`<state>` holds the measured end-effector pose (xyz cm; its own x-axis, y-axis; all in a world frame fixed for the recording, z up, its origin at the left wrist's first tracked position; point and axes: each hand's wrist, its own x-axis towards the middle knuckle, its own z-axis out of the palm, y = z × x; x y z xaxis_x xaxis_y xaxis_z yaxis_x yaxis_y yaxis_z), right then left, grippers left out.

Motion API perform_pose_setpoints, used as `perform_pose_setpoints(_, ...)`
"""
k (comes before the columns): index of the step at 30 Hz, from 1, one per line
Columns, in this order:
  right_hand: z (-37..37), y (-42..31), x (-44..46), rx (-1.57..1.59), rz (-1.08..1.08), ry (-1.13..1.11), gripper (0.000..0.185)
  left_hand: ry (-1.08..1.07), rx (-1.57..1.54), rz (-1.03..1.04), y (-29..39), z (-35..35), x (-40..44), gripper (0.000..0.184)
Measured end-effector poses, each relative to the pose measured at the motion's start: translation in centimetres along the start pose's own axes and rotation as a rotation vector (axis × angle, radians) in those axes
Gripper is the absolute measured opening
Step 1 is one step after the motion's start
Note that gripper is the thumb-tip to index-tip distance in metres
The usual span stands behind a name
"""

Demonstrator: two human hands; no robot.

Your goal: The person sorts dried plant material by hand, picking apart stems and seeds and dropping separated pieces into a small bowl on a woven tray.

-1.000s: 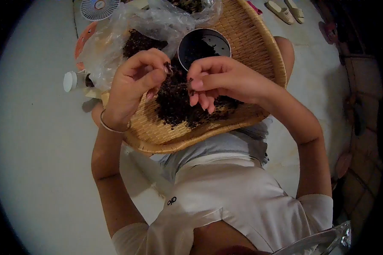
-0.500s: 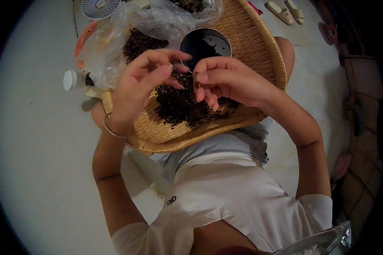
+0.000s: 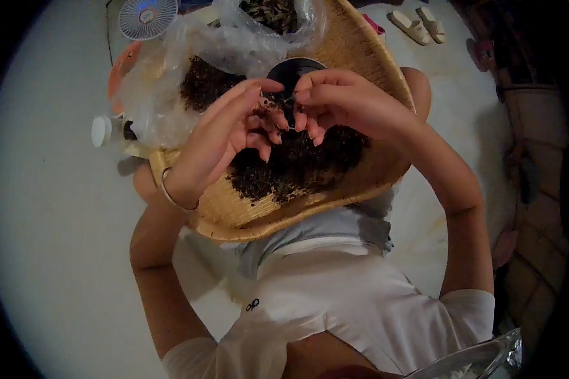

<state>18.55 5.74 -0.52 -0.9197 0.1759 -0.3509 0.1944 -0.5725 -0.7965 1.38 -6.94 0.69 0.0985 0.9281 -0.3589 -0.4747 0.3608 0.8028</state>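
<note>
My left hand [image 3: 224,136] hovers over a woven basket tray [image 3: 234,218], fingers apart, with dark crumbs stuck to its fingertips. Opposite it, my right hand [image 3: 354,104] has thumb and forefinger pinched together; whatever small piece is in the pinch is too small to name. Beneath both hands spreads a pile of dark crumbly bits [image 3: 284,167]. A round bowl [image 3: 300,63] with a pale rim stands just beyond my fingers, partly hidden by them.
Clear plastic bags lie across the tray's far side, one holding dark dried leaves [image 3: 272,14], beside another dark heap [image 3: 205,82]. A small fan [image 3: 147,18], an orange basket [image 3: 121,76], a white-lidded jar [image 3: 101,131] and slippers [image 3: 411,26] are on the floor.
My left hand has turned and its fingers have spread, now showing dark crumbs. My right hand stays pinched, a little higher over the bowl. The tray appears slightly shifted in view.
</note>
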Motion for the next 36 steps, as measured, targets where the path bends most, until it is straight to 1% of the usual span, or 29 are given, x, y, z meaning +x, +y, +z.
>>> perform_pose_setpoints(1, -0.2, -0.4, 0.1, -0.034, 0.018, 0.021, 0.016, -0.003, 0.0, 0.004, 0.2, -0.1, 0.4, 0.032)
perform_pose_setpoints(3, -0.8, -1.1, 0.3, -0.063, 0.017, 0.019, 0.016, -0.042, 0.079, -0.074, 0.7, -0.2, 1.4, 0.033)
perform_pose_setpoints(4, -1.1, -1.4, 0.5, -0.089, 0.017, 0.013, 0.016, -0.045, 0.079, -0.072, 0.9, -0.2, 1.9, 0.033)
perform_pose_setpoints(6, -1.9, -1.9, 0.9, -0.11, 0.027, 0.009, 0.017, -0.051, 0.147, -0.186, 1.4, -0.3, 2.8, 0.034)
perform_pose_setpoints(10, -3.2, -1.7, 2.1, -0.179, 0.043, 0.03, 0.018, -0.051, 0.193, -0.194, 1.6, -0.9, 4.4, 0.033)
perform_pose_setpoints(13, -3.7, -1.8, 2.3, -0.194, 0.059, 0.018, 0.018, -0.038, 0.29, -0.143, 1.4, -0.9, 4.9, 0.028)
perform_pose_setpoints(15, -3.9, -1.7, 2.6, -0.171, 0.062, 0.008, 0.019, 0.018, 0.357, -0.074, 1.2, -1.2, 5.2, 0.023)
perform_pose_setpoints(17, -4.0, -1.5, 3.0, -0.148, 0.067, -0.007, 0.021, 0.033, 0.325, -0.096, 1.0, -1.7, 5.5, 0.022)
perform_pose_setpoints(19, -4.0, -1.6, 3.1, -0.023, 0.063, 0.004, 0.024, 0.048, 0.296, -0.11, 0.9, -2.0, 5.6, 0.021)
perform_pose_setpoints(23, -3.9, -1.4, 2.9, -0.086, 0.066, 0.035, 0.026, 0.079, 0.331, -0.072, 1.2, -2.2, 5.5, 0.019)
perform_pose_setpoints(25, -4.1, -1.1, 2.9, -0.15, 0.025, -0.014, 0.022, 0.096, 0.369, -0.063, 1.2, -2.1, 5.4, 0.018)
perform_pose_setpoints(27, -4.0, -1.2, 2.7, -0.135, 0.029, -0.03, 0.021, 0.113, 0.441, 0.004, 1.1, -2.0, 5.3, 0.017)
perform_pose_setpoints(28, -4.0, -1.2, 2.7, -0.121, 0.031, -0.044, 0.019, 0.114, 0.44, 0.002, 1.0, -1.9, 5.2, 0.017)
perform_pose_setpoints(29, -4.0, -1.1, 2.7, -0.12, 0.032, -0.043, 0.019, 0.127, 0.468, 0.021, 1.0, -1.8, 5.2, 0.017)
perform_pose_setpoints(31, -3.7, -0.9, 2.8, -0.089, 0.033, 0.0, 0.013, 0.137, 0.493, 0.047, 0.9, -1.8, 4.9, 0.017)
perform_pose_setpoints(36, -3.6, -1.0, 2.7, -0.109, 0.014, 0.012, 0.012, 0.131, 0.538, 0.101, 0.8, -2.0, 4.9, 0.016)
